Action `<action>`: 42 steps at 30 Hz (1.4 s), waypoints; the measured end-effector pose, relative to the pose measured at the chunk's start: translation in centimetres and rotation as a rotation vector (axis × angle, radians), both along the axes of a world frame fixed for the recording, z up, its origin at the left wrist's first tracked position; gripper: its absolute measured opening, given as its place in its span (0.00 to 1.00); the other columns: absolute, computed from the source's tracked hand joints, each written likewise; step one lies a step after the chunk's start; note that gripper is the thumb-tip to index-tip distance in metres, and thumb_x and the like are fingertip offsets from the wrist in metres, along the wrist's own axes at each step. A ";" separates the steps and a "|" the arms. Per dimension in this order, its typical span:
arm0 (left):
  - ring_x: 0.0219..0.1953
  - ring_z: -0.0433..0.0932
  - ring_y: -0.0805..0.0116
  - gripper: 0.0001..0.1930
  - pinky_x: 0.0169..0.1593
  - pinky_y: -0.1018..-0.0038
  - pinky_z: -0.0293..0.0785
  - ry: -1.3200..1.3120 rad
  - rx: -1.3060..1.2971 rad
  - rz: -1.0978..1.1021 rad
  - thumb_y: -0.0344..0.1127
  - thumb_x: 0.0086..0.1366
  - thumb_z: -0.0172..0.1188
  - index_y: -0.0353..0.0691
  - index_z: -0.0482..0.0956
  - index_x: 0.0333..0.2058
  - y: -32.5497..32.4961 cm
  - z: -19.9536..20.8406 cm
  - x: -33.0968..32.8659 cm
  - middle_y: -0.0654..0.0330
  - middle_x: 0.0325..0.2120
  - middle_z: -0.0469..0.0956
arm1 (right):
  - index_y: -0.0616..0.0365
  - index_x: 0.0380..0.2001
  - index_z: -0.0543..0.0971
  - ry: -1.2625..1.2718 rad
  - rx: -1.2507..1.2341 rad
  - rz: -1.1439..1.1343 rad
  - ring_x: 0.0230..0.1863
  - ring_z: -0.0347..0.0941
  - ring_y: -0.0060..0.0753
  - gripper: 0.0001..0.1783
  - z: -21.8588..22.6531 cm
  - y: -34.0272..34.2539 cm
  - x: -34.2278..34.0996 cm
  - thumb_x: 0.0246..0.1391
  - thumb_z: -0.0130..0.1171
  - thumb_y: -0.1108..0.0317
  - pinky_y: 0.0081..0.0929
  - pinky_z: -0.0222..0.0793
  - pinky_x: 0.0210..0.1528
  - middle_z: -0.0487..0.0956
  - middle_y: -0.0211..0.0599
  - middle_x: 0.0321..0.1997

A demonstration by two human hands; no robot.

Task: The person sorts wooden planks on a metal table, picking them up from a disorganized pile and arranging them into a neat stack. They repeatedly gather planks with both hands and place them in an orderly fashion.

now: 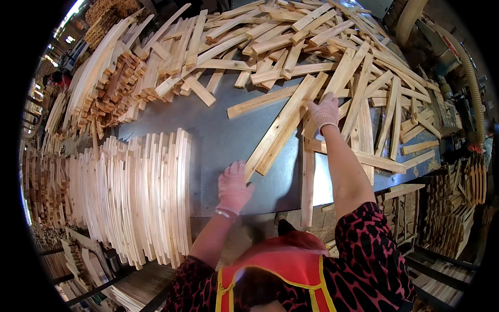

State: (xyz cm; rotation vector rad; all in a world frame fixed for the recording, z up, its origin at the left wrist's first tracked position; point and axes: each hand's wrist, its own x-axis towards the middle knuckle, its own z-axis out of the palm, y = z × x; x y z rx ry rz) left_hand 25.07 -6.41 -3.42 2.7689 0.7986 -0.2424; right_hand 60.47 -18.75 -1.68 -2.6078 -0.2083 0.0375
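Left grip [234, 188] at near end of plank [280, 126].

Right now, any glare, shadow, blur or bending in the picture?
Head view: white glare washes out tabletop below the right hand; head view: dark shadow left of that glare; head view: fisheye curves the upper-left boards; head view: red apron looks blurred.

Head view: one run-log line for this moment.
left hand: at near end of plank | right hand: at loose planks | slat row: left
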 end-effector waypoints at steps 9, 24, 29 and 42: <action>0.46 0.75 0.74 0.33 0.55 0.76 0.74 -0.371 -1.713 0.291 0.34 0.60 0.58 0.33 0.69 0.66 -0.5 2.1 -5.1 0.67 0.44 0.75 | 0.67 0.79 0.50 0.446 0.707 0.313 0.66 0.74 0.53 0.54 -1.1 -4.3 -17.9 0.54 0.64 0.64 0.37 0.72 0.68 0.70 0.64 0.71; 0.60 0.76 0.43 0.42 0.64 0.54 0.73 0.123 -0.391 0.292 0.51 0.62 0.70 0.35 0.65 0.69 -5.3 2.3 -25.0 0.44 0.64 0.72 | 0.74 0.77 0.47 0.762 -0.179 0.857 0.60 0.79 0.64 0.53 -2.1 9.2 -38.5 0.64 0.57 0.49 0.48 0.73 0.63 0.81 0.68 0.58; 0.54 0.76 0.46 0.49 0.61 0.51 0.69 -0.088 0.121 0.302 0.57 0.58 0.68 0.29 0.64 0.70 -1.8 -2.5 -28.3 0.44 0.63 0.72 | 0.73 0.77 0.48 0.718 -0.008 0.768 0.59 0.79 0.66 0.54 -2.4 14.3 -42.2 0.59 0.60 0.53 0.50 0.74 0.63 0.80 0.71 0.57; 0.69 0.66 0.46 0.42 0.68 0.49 0.65 0.064 0.363 0.354 0.41 0.62 0.65 0.40 0.61 0.73 1.7 -2.4 -24.6 0.52 0.68 0.66 | 0.61 0.49 0.76 0.019 0.345 0.806 0.55 0.76 0.61 0.25 0.7 11.8 -28.7 0.53 0.62 0.57 0.52 0.73 0.58 0.81 0.57 0.49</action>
